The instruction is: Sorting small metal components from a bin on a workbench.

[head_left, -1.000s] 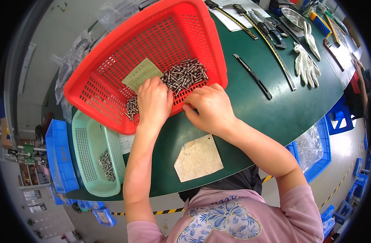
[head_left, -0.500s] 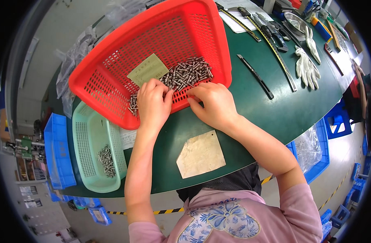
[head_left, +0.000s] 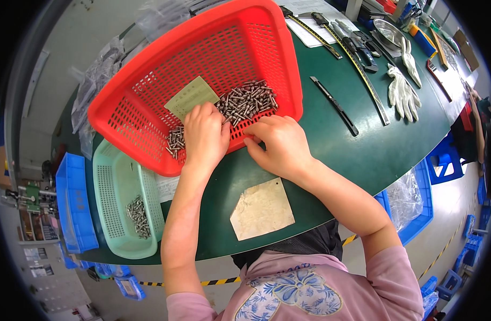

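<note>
A red perforated basket (head_left: 165,64) stands tilted in front of me, with a loose pile of small metal screw-like parts (head_left: 248,102) along its near side. My left hand (head_left: 205,134) is over the pile, its fingers curled and closed; the fingertips are mostly hidden, so what they grip cannot be made out. At the basket's near rim is my right hand (head_left: 280,143), fingers bent and drawn toward the thumb; anything between them is too small to tell. Behind my left hand a yellowish paper slip (head_left: 191,96) leans in the basket.
To the left, a pale green basket (head_left: 105,208) holds more metal parts, beside a blue bin (head_left: 77,206). A worn card (head_left: 262,208) lies near the table edge. A knife (head_left: 334,105), tape measure (head_left: 363,75) and white gloves (head_left: 402,93) lie to the right.
The whole view has shifted slightly. Both hands stay at the basket's near side; my right hand has drawn slightly toward me, and its fingers have bent a little more.
</note>
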### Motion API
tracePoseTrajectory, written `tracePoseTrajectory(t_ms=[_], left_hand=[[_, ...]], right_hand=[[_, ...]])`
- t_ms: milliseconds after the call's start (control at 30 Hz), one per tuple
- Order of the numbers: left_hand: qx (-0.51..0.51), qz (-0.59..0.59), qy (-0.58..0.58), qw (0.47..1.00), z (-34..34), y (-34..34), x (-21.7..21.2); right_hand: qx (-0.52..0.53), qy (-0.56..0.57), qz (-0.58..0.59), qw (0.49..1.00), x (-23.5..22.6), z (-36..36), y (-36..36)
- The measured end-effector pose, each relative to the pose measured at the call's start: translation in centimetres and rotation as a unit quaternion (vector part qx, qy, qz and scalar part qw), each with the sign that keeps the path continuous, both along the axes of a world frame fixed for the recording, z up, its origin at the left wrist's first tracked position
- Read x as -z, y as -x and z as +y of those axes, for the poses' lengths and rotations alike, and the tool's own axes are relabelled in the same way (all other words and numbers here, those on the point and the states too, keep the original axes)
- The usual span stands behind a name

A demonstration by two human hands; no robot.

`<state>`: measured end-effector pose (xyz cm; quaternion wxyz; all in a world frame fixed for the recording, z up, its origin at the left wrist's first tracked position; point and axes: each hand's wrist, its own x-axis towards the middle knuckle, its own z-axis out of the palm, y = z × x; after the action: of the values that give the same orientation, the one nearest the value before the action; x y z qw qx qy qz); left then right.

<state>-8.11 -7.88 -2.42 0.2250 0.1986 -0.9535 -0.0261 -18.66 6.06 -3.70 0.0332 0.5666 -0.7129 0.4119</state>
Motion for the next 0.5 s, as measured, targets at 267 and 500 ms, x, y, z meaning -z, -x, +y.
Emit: tracePoseTrajectory(t_ms=[267,500], left_hand=[[0.062,0.23,-0.238,0.942,5.1,-3.6,-1.1],[0.094,0.28,-0.215,0.931,6.1,-5.2,-0.2]], right_hand=[[-0.142,-0.131,-0.48,0.856,-1.6,0.5,0.6],[-0.282,-0.169,-0.612,0.719,-1.8,0.8,0.4]])
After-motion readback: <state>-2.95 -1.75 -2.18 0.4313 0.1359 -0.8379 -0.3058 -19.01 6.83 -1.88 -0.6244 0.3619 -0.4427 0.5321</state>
